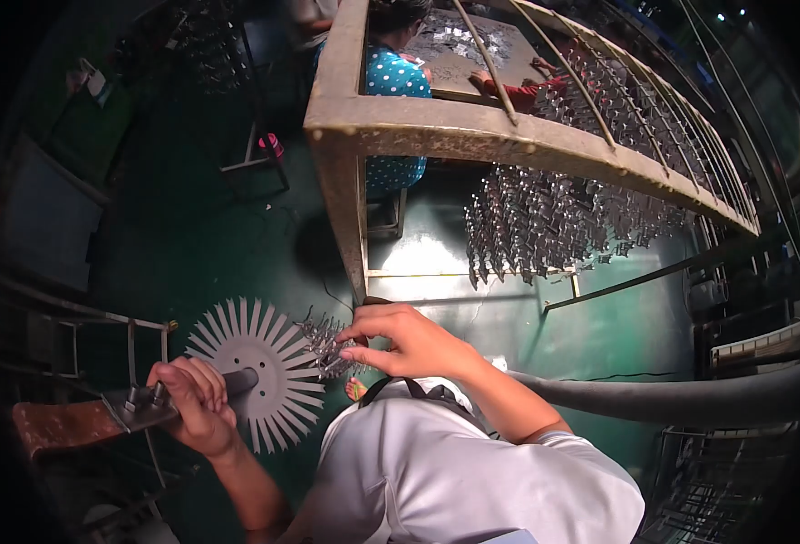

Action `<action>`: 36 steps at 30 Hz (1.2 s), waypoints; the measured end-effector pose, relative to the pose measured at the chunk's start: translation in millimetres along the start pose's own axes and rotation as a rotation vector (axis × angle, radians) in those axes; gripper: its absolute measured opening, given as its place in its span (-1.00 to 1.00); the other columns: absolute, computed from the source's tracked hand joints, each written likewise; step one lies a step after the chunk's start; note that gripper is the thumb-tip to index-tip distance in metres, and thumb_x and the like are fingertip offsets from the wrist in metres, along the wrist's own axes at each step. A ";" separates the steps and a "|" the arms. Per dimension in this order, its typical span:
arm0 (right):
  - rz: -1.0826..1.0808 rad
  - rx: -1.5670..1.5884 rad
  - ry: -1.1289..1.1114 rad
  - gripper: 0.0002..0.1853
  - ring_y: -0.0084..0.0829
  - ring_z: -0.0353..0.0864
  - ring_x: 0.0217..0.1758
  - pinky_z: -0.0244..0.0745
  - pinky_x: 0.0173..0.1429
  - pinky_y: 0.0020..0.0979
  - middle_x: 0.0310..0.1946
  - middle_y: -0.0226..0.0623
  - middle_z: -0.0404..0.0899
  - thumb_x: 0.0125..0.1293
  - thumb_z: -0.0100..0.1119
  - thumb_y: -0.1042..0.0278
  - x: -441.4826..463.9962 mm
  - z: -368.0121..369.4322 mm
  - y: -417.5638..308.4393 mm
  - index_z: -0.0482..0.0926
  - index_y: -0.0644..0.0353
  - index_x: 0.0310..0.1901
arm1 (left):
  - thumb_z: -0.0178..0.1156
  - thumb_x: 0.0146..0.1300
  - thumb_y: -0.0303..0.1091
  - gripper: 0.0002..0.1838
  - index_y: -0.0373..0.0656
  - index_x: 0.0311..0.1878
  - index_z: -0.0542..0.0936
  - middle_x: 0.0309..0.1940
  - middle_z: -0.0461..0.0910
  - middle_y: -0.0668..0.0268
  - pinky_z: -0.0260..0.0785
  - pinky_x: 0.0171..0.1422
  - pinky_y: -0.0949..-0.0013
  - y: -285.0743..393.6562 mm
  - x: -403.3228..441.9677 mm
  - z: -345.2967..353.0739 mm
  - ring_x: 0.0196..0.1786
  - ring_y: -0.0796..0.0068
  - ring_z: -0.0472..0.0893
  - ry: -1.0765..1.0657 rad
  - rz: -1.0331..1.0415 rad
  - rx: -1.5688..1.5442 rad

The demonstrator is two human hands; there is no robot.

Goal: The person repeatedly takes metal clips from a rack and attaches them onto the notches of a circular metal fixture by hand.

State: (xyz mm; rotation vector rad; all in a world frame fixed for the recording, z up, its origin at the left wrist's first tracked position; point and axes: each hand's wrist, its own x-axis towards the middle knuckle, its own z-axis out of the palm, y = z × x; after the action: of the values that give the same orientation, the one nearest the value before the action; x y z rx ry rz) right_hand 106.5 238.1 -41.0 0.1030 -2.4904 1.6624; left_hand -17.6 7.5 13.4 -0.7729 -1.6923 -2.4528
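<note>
My left hand point(196, 399) is closed around the grey shaft point(241, 381) behind a round metal disc point(268, 405) with many slots cut into its rim. Bolts point(146, 395) and a rusty brown bar point(69, 426) join the shaft on the left. Fingers and thumb of my right hand point(404, 337) come together at a bunch of small shiny metal parts point(327, 349) beside the disc's right edge. Which part they pinch is hard to make out.
A worn metal frame point(472, 136) with rods rises in front; many shiny parts point(554, 218) hang in rows beyond it. A person in a dotted shirt point(398, 77) sits by a table point(454, 86) with metal pieces. A thick grey pipe point(690, 399) runs right.
</note>
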 end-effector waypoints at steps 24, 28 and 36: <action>-0.087 -1.032 1.830 -0.70 0.06 0.74 -0.34 0.63 -0.23 -0.11 -0.39 0.14 0.69 0.40 0.16 0.28 123.3 -364.2 87.8 0.70 0.38 -0.09 | -0.03 0.61 -0.10 -0.46 -0.03 -0.58 0.17 -0.78 0.09 0.51 -0.09 -0.70 0.58 -3.0 -6.2 -2.4 -0.77 0.73 0.05 0.173 -0.026 0.168; -0.019 -0.876 1.944 -0.78 0.02 0.74 -0.35 0.62 -0.22 -0.10 -0.41 0.06 0.71 0.36 0.16 0.32 130.3 -363.6 75.3 0.76 0.25 -0.20 | 0.00 0.60 -0.15 -0.49 -0.06 -0.55 0.19 -0.78 0.11 0.50 -0.09 -0.70 0.58 -6.5 -6.5 -5.4 -0.77 0.74 0.07 0.188 -0.004 0.189; -0.256 -0.643 1.841 -0.78 -0.06 0.73 -0.45 0.60 -0.26 -0.20 -0.51 -0.05 0.70 0.35 0.19 0.33 139.8 -342.8 43.4 0.74 0.29 -0.21 | 0.02 0.59 -0.24 -0.56 -0.10 -0.50 0.23 -0.79 0.14 0.48 -0.08 -0.69 0.59 -8.0 -6.0 -5.6 -0.78 0.75 0.09 0.181 0.026 0.181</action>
State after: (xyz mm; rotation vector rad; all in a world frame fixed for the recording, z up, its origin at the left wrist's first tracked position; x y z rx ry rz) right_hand -9.1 574.3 70.8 -0.7458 -1.1986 0.2176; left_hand -17.1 4.3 2.3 -0.5318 -1.7902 -2.2361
